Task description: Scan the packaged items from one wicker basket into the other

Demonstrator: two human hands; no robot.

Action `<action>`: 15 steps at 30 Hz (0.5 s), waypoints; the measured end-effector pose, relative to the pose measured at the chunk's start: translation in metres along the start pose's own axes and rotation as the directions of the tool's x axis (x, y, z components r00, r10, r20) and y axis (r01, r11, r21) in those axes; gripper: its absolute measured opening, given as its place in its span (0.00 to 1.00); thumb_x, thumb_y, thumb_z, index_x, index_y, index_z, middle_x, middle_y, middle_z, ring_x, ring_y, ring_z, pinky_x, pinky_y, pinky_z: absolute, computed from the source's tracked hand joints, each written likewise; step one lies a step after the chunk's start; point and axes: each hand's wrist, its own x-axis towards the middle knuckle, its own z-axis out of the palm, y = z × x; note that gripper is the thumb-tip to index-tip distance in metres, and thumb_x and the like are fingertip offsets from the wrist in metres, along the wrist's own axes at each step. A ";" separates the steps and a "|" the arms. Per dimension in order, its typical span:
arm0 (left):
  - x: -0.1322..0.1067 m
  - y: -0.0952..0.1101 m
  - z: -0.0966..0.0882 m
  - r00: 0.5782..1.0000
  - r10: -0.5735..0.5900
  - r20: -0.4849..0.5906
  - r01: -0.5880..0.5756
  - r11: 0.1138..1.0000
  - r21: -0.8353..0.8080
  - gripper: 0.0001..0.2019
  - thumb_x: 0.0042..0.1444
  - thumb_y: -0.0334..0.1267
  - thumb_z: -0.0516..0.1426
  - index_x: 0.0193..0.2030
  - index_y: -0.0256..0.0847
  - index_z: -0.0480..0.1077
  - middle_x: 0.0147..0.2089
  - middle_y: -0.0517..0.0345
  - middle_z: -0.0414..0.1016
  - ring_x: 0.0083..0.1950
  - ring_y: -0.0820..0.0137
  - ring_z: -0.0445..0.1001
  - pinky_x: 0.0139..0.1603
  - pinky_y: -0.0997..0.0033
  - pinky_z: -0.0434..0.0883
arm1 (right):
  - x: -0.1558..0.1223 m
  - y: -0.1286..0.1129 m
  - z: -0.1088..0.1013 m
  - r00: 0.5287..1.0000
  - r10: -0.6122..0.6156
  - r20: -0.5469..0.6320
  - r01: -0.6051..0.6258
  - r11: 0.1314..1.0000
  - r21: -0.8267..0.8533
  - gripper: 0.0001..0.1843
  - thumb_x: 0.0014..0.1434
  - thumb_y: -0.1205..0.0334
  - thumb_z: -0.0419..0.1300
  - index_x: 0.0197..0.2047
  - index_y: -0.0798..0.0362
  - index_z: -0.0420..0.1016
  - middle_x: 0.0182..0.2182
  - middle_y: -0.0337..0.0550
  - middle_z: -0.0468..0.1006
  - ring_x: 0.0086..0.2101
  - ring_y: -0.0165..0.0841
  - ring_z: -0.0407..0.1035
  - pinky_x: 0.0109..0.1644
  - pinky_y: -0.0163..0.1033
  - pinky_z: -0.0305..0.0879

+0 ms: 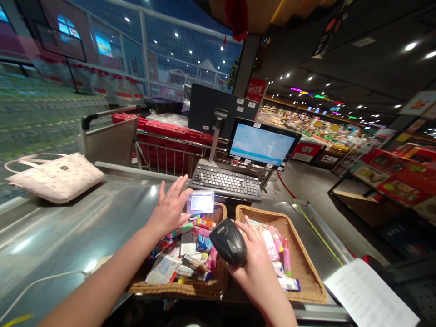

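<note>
My left hand (171, 206) reaches over the left wicker basket (223, 272). Its thumb and a finger grip the left edge of a small clear-and-purple pack (201, 202) with a white label, while the other fingers spread upward. The basket under it holds mixed small packaged goods, including an orange tube (205, 223) and a blue packet (205, 243). My right hand (254, 254) is wrapped around a black handheld barcode scanner (229, 242), its head tilted toward the left basket. Beneath and beyond that hand, the right wicker basket (308, 272) contains a pink tube (286, 259) and other packs.
Behind the baskets stand a black keyboard (226, 180), a lit touchscreen (262, 143) and a second monitor (218, 109) seen from behind. A pale handbag (61, 175) rests on the metal counter (119, 200) at left. White paper sheets (371, 293) lie at right.
</note>
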 end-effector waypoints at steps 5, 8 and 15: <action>-0.005 -0.007 -0.002 1.000 -0.009 0.006 0.009 1.000 -0.008 0.29 0.48 0.34 0.63 0.57 0.41 0.63 0.74 0.37 0.45 0.73 0.48 0.50 0.70 0.32 0.39 | 0.000 -0.004 0.006 1.000 -0.009 0.008 0.009 1.000 0.002 0.31 0.48 0.69 0.61 0.58 0.50 0.70 0.61 0.52 0.66 0.67 0.55 0.47 0.68 0.70 0.43; -0.008 -0.012 -0.002 1.000 -0.016 0.014 0.016 1.000 0.004 0.29 0.48 0.35 0.64 0.58 0.41 0.63 0.75 0.38 0.45 0.73 0.48 0.49 0.70 0.32 0.39 | 0.000 -0.008 0.008 1.000 -0.009 0.015 0.009 1.000 -0.004 0.30 0.48 0.69 0.61 0.57 0.50 0.72 0.60 0.52 0.67 0.67 0.55 0.47 0.68 0.70 0.43; -0.013 -0.019 0.000 0.999 -0.022 0.030 0.022 1.000 0.017 0.28 0.48 0.35 0.63 0.58 0.41 0.63 0.74 0.38 0.45 0.73 0.49 0.50 0.70 0.33 0.39 | 0.002 -0.011 0.011 1.000 0.005 0.017 -0.004 1.000 -0.010 0.30 0.50 0.69 0.61 0.57 0.50 0.71 0.60 0.52 0.67 0.67 0.54 0.47 0.68 0.69 0.44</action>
